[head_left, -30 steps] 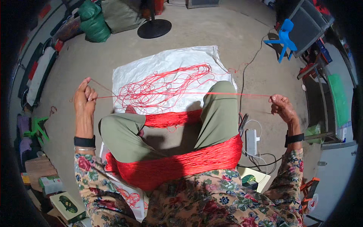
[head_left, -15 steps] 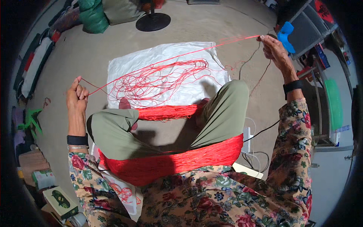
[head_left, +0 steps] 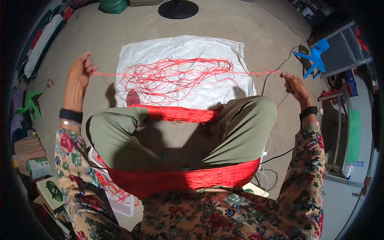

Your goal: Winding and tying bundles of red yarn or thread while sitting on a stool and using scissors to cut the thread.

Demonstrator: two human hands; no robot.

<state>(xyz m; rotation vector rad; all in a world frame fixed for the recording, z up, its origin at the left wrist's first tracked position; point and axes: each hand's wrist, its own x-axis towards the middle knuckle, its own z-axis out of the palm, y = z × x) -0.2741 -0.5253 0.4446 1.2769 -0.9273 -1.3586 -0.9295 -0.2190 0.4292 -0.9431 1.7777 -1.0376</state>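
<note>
I sit cross-legged in green trousers. A thick skein of red yarn [head_left: 188, 178] is looped around my knees, its far side [head_left: 176, 114] lying across my shins. My left hand [head_left: 79, 74] is raised out to the left, pinching a single red strand [head_left: 112, 73]. My right hand [head_left: 294, 85] is out to the right, pinching the same strand, which is stretched taut between both hands. Below the strand, a loose tangle of red yarn [head_left: 176, 78] lies on a white plastic sheet [head_left: 180, 48] spread on the concrete floor.
A black round fan base [head_left: 178, 9] stands beyond the sheet. A blue plastic stool [head_left: 316, 56] and a metal rack [head_left: 344, 128] are at the right. Dark cables [head_left: 276, 154] and a white box lie by my right knee. Cartons and books [head_left: 44, 184] sit at the left.
My right hand has come down from high at the far right to knee level. My left hand has risen, so the strand now runs level across the tangle.
</note>
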